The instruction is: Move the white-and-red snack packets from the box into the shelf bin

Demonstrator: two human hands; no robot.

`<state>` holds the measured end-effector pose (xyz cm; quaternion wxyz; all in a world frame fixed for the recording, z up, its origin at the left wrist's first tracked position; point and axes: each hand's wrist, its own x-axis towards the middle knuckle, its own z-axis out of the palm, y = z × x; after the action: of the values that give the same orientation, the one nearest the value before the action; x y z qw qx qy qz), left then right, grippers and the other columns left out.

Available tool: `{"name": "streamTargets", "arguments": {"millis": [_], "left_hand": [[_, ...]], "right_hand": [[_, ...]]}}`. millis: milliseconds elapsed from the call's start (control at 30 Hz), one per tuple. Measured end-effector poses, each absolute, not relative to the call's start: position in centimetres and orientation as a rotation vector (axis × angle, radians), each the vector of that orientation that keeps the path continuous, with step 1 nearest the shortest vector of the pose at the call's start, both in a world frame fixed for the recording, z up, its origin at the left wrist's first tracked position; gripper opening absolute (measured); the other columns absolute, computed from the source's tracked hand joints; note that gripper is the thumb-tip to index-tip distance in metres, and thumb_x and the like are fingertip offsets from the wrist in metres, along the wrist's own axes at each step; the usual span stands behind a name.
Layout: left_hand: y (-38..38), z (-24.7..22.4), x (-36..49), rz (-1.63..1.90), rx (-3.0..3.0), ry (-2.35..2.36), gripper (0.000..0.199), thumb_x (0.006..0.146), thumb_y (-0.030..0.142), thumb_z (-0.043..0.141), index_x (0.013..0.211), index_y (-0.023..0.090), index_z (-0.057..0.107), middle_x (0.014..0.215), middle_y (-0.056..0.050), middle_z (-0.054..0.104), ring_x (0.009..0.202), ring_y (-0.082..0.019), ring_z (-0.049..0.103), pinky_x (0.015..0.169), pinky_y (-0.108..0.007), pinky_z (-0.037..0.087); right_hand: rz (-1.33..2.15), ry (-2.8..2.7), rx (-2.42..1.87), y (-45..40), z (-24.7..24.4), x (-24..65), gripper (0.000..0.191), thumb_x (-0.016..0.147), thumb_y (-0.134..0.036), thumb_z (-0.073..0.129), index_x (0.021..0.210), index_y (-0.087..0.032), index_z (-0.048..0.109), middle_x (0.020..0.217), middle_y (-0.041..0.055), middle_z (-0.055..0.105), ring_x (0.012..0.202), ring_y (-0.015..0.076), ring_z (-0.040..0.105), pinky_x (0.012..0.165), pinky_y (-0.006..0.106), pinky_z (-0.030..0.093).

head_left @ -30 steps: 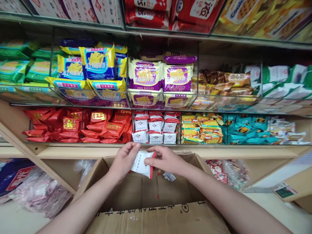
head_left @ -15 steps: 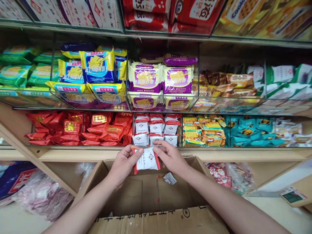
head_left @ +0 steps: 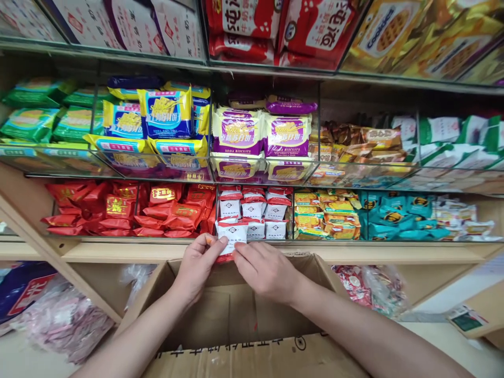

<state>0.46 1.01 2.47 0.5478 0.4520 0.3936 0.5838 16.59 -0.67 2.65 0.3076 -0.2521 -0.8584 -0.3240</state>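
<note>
A small white snack packet with red ends [head_left: 231, 234] is held between both my hands, just in front of the lower shelf. My left hand [head_left: 201, 262] pinches its left edge with thumb and forefinger. The fingers of my right hand [head_left: 268, 270] close on its lower right corner. Right behind it, similar white-and-red packets [head_left: 254, 210] stand in stacked rows in their compartment. Below my hands an open cardboard box [head_left: 244, 362] shows its inside walls; part of its interior is hidden by my hands and arms.
Red packets [head_left: 118, 206] fill the lower left compartments. Yellow packets [head_left: 309, 216] and teal packets [head_left: 394, 215] lie to the right. Purple soda biscuit packs [head_left: 287, 135] sit on the shelf above, behind a clear front panel. Plastic bags [head_left: 65, 320] lie at lower left.
The held packet has turned upright, with its red ends now at top and bottom, and moved up slightly toward the stacked packets. My right hand has shifted from its right edge to its lower corner.
</note>
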Motion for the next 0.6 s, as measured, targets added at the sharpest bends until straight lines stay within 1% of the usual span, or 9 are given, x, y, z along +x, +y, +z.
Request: {"name": "streamTargets", "arguments": {"millis": [100, 167, 233, 300, 400, 600], "left_hand": [[0.9, 2.6, 0.1, 1.386, 1.091, 0.860, 0.024, 0.068, 0.039, 0.063, 0.070, 0.019, 0.051, 0.066, 0.005, 0.055, 0.059, -0.009, 0.052, 0.050, -0.020, 0.041], [1.0, 2.6, -0.2, 1.389, 1.110, 0.838, 0.025, 0.073, 0.043, 0.057, 0.074, 0.019, 0.053, 0.069, 0.003, 0.058, 0.059, -0.010, 0.055, 0.048, -0.020, 0.039], [1.0, 2.5, -0.4, 1.366, 1.165, 0.854, 0.025, 0.075, 0.043, 0.055, 0.073, 0.018, 0.052, 0.069, 0.001, 0.059, 0.058, -0.010, 0.055, 0.046, -0.019, 0.036], [1.0, 2.3, -0.5, 1.325, 1.242, 0.895, 0.025, 0.075, 0.042, 0.056, 0.070, 0.018, 0.051, 0.066, 0.002, 0.058, 0.053, -0.008, 0.053, 0.046, -0.018, 0.034], [0.8, 2.1, -0.4, 1.232, 1.349, 0.949, 0.027, 0.072, 0.043, 0.058, 0.067, 0.018, 0.050, 0.061, 0.003, 0.056, 0.051, -0.008, 0.051, 0.046, -0.019, 0.034], [0.2, 2.0, 0.4, 1.022, 1.483, 0.947, 0.030, 0.066, 0.044, 0.062, 0.063, 0.017, 0.048, 0.054, 0.005, 0.049, 0.048, -0.008, 0.045, 0.050, -0.022, 0.037]], "right_hand": [[-0.859, -2.192, -0.591, 0.8, 3.3, 17.2, 0.018, 0.085, -0.011, 0.043, 0.087, -0.011, 0.060, 0.094, 0.0112, 0.063, 0.081, 0.0171, 0.057, 0.067, 0.030, 0.049], [-0.864, -2.128, -0.566, 2.3, 4.0, 17.6, 0.018, 0.085, -0.011, 0.043, 0.087, -0.010, 0.060, 0.093, 0.0118, 0.063, 0.087, 0.0176, 0.057, 0.071, 0.029, 0.049], [-0.892, -2.086, -0.543, 4.0, 4.7, 17.8, 0.017, 0.084, -0.010, 0.043, 0.087, -0.009, 0.060, 0.092, 0.0125, 0.063, 0.090, 0.0179, 0.056, 0.074, 0.029, 0.049], [-0.935, -2.088, -0.538, 5.6, 5.4, 17.9, 0.017, 0.084, -0.010, 0.043, 0.087, -0.009, 0.060, 0.093, 0.0131, 0.062, 0.090, 0.0183, 0.056, 0.074, 0.029, 0.048], [-1.005, -2.147, -0.553, 7.5, 6.0, 17.8, 0.021, 0.086, -0.009, 0.039, 0.085, -0.009, 0.060, 0.091, 0.0131, 0.062, 0.088, 0.0185, 0.056, 0.072, 0.030, 0.047], [-1.122, -2.115, -0.664, 9.8, 6.0, 16.8, 0.024, 0.087, -0.011, 0.036, 0.081, -0.011, 0.059, 0.089, 0.0108, 0.061, 0.081, 0.0164, 0.054, 0.067, 0.027, 0.041]]}}
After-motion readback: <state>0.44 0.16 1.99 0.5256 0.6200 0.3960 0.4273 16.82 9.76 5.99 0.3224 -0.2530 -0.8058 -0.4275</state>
